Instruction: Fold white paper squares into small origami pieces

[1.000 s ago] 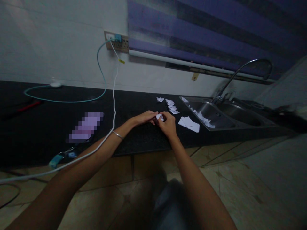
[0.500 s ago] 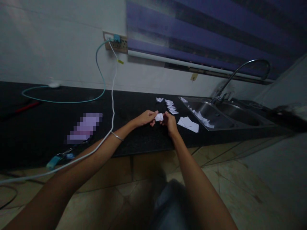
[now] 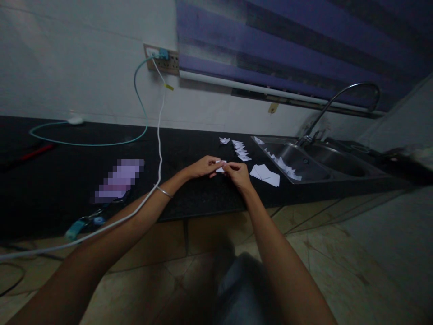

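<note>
A small folded paper [image 3: 220, 170] is held above the counter's front part, between the two hands. Its left side is pinched between thumb and fingers of the left hand [image 3: 202, 168]; its right side is pinched by the fingertips of the right hand [image 3: 241, 175]. Exactly how the fingers lie beneath it cannot be told.

For a clean fold, edges are best lined up before any crease is pressed, with one side kept steady while pressure is run along the fold by a thumb. At so small a size, the layers are probably thick and springy, so corners could be skewed by a hurried pinch.

Just beyond, a lone pointed paper shape [image 3: 224, 141] and a tight row of peaked paper shapes [image 3: 241, 151] are set out on the dark, smooth counter [image 3: 199, 201]. Flat white papers [image 3: 265, 174], crisp and straight-edged, are overlapped beside the right hand. More crumpled-looking, angular paper pieces [image 3: 287, 169] are lined along the edge of the dull metal sink [image 3: 299, 159], overhung by a curved, shiny faucet [image 3: 325, 108].
</note>
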### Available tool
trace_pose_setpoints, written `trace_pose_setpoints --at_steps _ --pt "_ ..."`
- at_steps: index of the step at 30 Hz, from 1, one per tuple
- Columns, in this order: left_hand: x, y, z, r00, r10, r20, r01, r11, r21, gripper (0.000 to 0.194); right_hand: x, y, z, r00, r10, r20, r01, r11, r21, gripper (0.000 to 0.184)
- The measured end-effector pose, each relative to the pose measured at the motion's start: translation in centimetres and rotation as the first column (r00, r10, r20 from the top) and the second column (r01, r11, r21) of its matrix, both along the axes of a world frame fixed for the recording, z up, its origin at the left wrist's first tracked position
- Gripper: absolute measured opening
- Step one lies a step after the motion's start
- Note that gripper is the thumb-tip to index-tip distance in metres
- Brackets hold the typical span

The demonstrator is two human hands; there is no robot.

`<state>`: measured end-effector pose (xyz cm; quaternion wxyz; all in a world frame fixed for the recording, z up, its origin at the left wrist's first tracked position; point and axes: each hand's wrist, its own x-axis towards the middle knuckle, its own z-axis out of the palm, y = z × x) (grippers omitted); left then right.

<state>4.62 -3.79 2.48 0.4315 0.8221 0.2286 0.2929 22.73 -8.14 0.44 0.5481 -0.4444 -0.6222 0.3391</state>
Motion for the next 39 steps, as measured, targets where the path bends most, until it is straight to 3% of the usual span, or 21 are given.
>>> trace_pose_setpoints --at_steps 6,11,15,24,34,39 --pt "-0.2 1.1 -0.9 0.999 -0.012 0.050 0.014 1.000 -0.023 0.058 -0.1 0.0 0.1 0.990 0.038 -0.138 -0.050 0.995 -0.085 0.039" --pt "-0.9 2.0 -1.4 0.999 -0.006 0.041 0.008 0.998 -0.056 0.060 0.0 -0.4 0.5 0.971 0.108 -0.211 -0.128 0.988 -0.085 0.051" --pt "-1.0 1.6 -0.8 1.000 -0.010 0.014 0.012 0.996 -0.092 0.055 -0.1 -0.5 0.5 0.979 0.080 -0.189 -0.102 0.989 -0.110 0.038" --pt "-0.6 0.2 0.6 0.994 -0.060 -0.094 0.059 0.998 -0.009 0.056 -0.1 0.1 0.0 0.981 -0.023 -0.194 0.009 0.997 -0.074 0.038" --pt "-1.6 0.7 0.8 0.994 -0.105 0.009 0.105 0.974 -0.202 0.042 -0.1 -0.4 0.4 0.980 0.140 -0.139 -0.142 0.990 -0.007 0.032" --pt "-1.3 0.9 0.4 0.996 -0.054 0.070 0.074 0.947 -0.314 0.029 -0.2 -0.5 0.4 0.991 0.092 -0.102 -0.094 0.996 -0.011 0.029"
